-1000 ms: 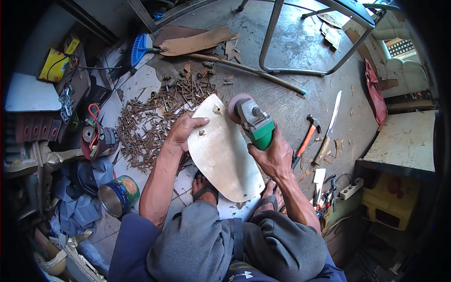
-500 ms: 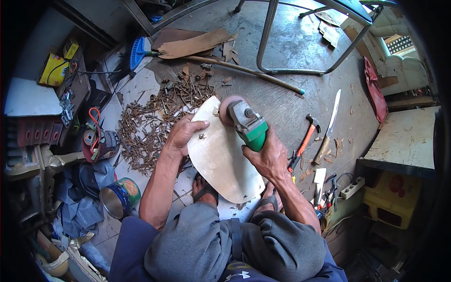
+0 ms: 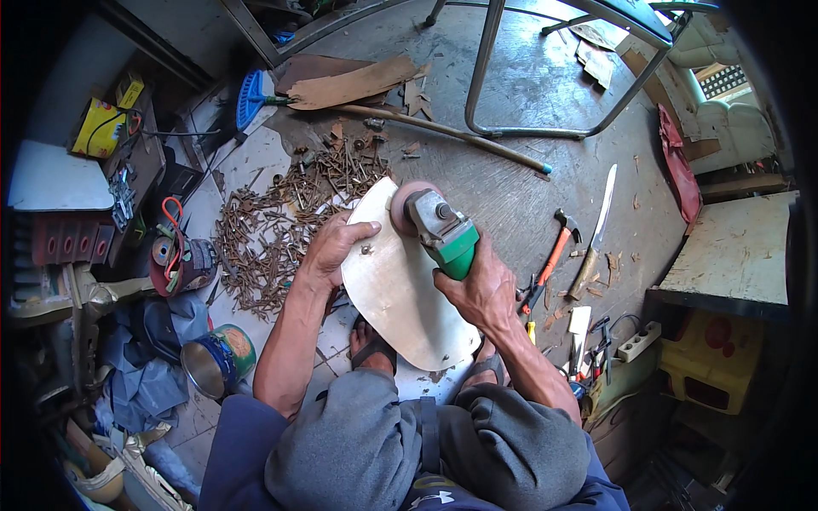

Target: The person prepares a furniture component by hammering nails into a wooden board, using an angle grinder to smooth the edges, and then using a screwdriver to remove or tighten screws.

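Left hand [image 3: 331,249]: clamped on the upper left edge of the board [image 3: 396,294], with thumb across the face and fingers mostly hidden behind.
Right hand [image 3: 484,289]: wrapped around the green body of the grinder [image 3: 452,243], at the board's right side.
Disc [image 3: 412,204]: over the upper right edge of the board; contact impossible to tell from this angle.
Board: pale, rounded, held between both forearms in front of the knees, above the feet [image 3: 372,345]; lower end partly covering the right foot.
Studs [image 3: 366,249]: small, dark, one near the left thumb, another near the board's lower end.
Nails [image 3: 264,234]: rusty, heaped on the floor left of the board, beyond the left forearm.
Hammer [image 3: 556,254]: orange-handled, lying right of the right hand.
Knife [image 3: 598,230]: long-bladed, lying just beside the hammer, point away from the body.
Pole [image 3: 452,134]: slanting across the floor beyond the nails, blue at the tip.
Brown sheets [image 3: 354,81]: stacked loosely near the blue broom head [image 3: 250,98].
Chair [image 3: 479,68]: metal-framed, at the far side.
Can [image 3: 223,358]: tipped over, left of the left forearm.
Power strip [image 3: 639,341]: lower right, near the hand tools [image 3: 581,328].
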Action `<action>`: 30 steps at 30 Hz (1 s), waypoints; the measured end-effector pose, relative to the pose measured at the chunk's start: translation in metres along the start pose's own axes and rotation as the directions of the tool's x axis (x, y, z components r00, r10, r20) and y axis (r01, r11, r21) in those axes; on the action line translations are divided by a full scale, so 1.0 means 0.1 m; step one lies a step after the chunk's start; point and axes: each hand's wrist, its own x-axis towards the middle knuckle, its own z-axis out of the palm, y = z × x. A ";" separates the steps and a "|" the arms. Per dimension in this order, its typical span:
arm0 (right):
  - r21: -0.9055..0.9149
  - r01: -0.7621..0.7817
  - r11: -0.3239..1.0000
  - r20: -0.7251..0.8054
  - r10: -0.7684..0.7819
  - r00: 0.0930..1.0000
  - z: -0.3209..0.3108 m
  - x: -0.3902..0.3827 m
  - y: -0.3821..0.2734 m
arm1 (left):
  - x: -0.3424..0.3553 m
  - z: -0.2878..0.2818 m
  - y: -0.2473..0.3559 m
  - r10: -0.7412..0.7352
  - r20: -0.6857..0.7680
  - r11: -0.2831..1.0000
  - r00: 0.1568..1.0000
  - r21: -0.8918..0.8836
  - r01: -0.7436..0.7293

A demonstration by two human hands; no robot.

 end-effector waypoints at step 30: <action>-0.058 0.028 0.998 -0.052 -0.031 0.998 -0.05 -0.07 -0.01 | -0.05 -0.04 -0.06 -0.008 -0.030 1.000 1.000 -0.013 0.008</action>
